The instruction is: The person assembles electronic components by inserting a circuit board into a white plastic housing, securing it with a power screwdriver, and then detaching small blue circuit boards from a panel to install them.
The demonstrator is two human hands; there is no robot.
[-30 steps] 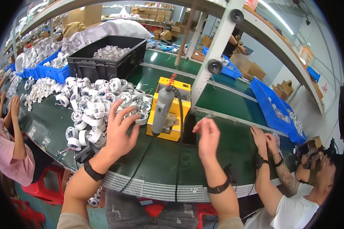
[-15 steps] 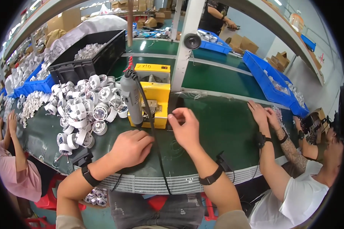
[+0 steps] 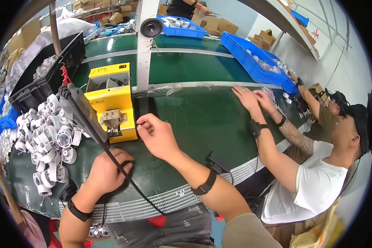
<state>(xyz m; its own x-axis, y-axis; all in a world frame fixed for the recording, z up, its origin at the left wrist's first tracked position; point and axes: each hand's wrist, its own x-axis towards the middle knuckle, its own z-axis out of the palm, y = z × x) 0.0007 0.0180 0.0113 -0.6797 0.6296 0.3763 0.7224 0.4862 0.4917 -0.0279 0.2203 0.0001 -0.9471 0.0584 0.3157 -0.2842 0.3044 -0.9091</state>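
Note:
A yellow boxy machine (image 3: pixel 126 103) with a metal block on its front stands on the green tabletop, looking like a screw feeder. Before its left side hangs a grey electric screwdriver (image 3: pixel 82 108) with a black cord. My left hand (image 3: pixel 107 170) rests on the table just below the screwdriver's lower end, fingers curled under; its palm is hidden. Beside the machine's right front edge is my right hand (image 3: pixel 159 137), thumb and fingers drawn together; whatever they pinch is too small to make out. A heap of white round housings (image 3: pixel 49 142) with wires and circuit boards lies to the left.
Behind the heap stands a black crate (image 3: pixel 49 74) of small white parts. Blue bins (image 3: pixel 252 62) line the far right. A white post (image 3: pixel 144 53) carries a round black fitting. To the right, a co-worker in a white shirt (image 3: pixel 318 186) has both hands on the table.
The view has swung to the right, so the machine, heap and my hands sit further left in the picture. Both hands keep about the same places by the machine, fingers still curled.

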